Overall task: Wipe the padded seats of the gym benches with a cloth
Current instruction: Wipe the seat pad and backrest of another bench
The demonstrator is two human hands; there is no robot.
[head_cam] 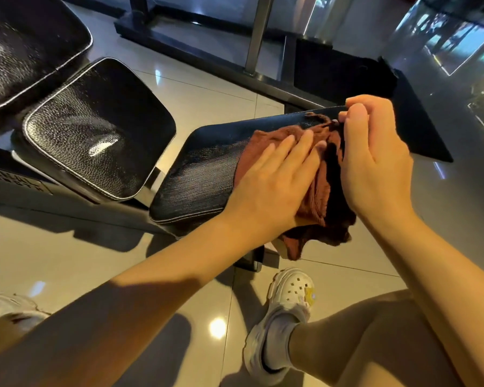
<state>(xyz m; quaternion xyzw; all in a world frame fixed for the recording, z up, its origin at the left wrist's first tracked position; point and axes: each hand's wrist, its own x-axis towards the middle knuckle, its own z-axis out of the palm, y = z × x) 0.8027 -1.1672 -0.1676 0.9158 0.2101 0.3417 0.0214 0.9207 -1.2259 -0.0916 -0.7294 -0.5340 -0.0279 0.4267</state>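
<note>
Setting: glossy pale tiled floor (207, 88) of a gym, with dark machine frames and a steel upright (259, 32) at the back.
Benches: three black padded seats in view. The near seat (196, 174) is the one under the hands; the middle seat (95, 127) and the far seat (25, 43) lie to the left, both speckled with what looks like spray droplets.
Cloth: a brown cloth (316, 191) lies bunched on the right part of the near seat, its lower end drooping off the near edge toward the floor.
Left hand: the left hand (274, 185) lies flat on the cloth, fingers straight, pressing it to the padding.
Right hand: the right hand (375, 157) pinches the far upper edge of the cloth between thumb and curled fingertips, lifting that edge a little.
Cloth relative to hands: under the left palm, and to the left of the right palm, with a dark fold between the two hands.
Step, as judged: spreading or refolding the cloth before a stroke along the seat.
Risk: the hanging end could drag on the floor and carry grit back onto the padding.
Risk: a bunched cloth wipes a narrow band, so streaks may stay.
Footing: a white shoe (280, 325) stands close below the seat on shiny tile; drips could make it slippery.
</note>
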